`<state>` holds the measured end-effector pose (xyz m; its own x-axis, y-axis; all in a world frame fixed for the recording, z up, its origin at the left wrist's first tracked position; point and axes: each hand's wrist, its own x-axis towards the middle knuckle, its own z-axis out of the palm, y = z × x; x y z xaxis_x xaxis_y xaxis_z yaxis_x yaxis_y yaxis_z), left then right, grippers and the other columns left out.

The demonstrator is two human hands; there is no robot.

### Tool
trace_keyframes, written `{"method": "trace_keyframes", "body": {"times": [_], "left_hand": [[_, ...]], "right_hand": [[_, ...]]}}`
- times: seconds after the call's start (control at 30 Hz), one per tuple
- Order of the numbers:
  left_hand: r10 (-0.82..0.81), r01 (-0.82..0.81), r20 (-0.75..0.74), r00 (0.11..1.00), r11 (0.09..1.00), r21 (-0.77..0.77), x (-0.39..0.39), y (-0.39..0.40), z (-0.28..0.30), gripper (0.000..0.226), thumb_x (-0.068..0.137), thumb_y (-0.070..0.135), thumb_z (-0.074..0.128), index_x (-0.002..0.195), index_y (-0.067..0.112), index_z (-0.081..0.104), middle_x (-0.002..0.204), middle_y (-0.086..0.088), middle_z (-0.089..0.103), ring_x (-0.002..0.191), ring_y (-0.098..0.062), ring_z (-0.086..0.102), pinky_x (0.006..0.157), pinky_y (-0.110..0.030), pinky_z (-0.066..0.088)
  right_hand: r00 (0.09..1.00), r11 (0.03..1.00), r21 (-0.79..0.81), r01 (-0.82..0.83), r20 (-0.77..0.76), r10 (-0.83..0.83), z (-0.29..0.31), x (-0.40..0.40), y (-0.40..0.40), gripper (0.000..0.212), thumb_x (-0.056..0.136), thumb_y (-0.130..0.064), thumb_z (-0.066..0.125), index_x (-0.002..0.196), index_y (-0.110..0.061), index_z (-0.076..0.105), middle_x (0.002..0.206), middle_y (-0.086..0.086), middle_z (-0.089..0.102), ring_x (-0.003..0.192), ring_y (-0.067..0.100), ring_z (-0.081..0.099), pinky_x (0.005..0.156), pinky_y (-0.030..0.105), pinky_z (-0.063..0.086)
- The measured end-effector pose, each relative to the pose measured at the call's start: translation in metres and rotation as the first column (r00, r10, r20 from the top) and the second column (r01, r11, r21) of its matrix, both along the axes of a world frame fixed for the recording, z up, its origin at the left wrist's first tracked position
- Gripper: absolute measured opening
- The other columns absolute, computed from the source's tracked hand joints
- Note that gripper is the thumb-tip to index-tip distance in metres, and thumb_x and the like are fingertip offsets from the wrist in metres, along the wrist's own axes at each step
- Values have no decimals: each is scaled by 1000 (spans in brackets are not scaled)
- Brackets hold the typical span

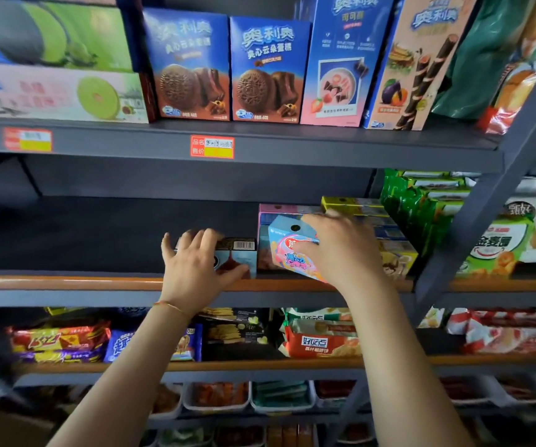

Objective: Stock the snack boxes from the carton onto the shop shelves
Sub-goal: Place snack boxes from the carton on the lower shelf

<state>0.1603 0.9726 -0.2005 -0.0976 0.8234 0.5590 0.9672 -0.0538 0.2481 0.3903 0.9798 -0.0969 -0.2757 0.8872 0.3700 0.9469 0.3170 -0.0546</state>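
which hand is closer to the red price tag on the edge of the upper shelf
Left. The left hand, gripping the dark box, sits almost directly below the red price tag. The right hand, holding the light blue box, is below and farther right.

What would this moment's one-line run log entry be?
left hand grips dark chocolate snack box on middle shelf | right hand holds tilted blue-pink snack box | carton unseen

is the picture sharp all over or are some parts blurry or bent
Head view: the left hand on the dark box and the right hand on the pink-and-blue box are fairly sharp; the bottom-shelf trays are soft; wide-angle bend slants the right upright.
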Motion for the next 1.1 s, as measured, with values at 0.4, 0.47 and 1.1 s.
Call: {"method": "trace_keyframes", "body": {"times": [0.4, 0.47, 1.1], "left_hand": [[-13, 12, 70, 997, 1000, 6, 1, -2, -1, 57, 75, 59, 63, 112, 17, 56, 106, -2, 63, 105, -31, 55, 95, -60, 40], [-11, 10, 66, 998, 1000, 18, 2, -4, -1, 58, 74, 61, 54, 111, 17, 57, 104, -2, 63, 105, -30, 54, 95, -59, 40], [-356, 352, 77, 931, 934, 66, 50, 8, -7, 54, 88, 19, 68, 138, 12, 52, 146, -14, 49, 141, -34, 36, 114, -48, 31]], "right_hand": [[984, 982, -109, -154, -106, 143, -37, -14, 55, 41, 95, -26, 64, 136, -26, 56, 129, 3, 47, 124, 24, 39, 102, 37, 30], [984, 982, -114, -150, -118, 136, -40, -15, 60, 42, 96, -25, 64, 137, -25, 56, 131, 3, 46, 124, 24, 39, 102, 37, 30], [876, 985, -29, -173, -461, 140, -43, 23, 51, 24, 99, -27, 56, 117, -19, 70, 117, -2, 58, 107, 14, 54, 81, 23, 37]]}}
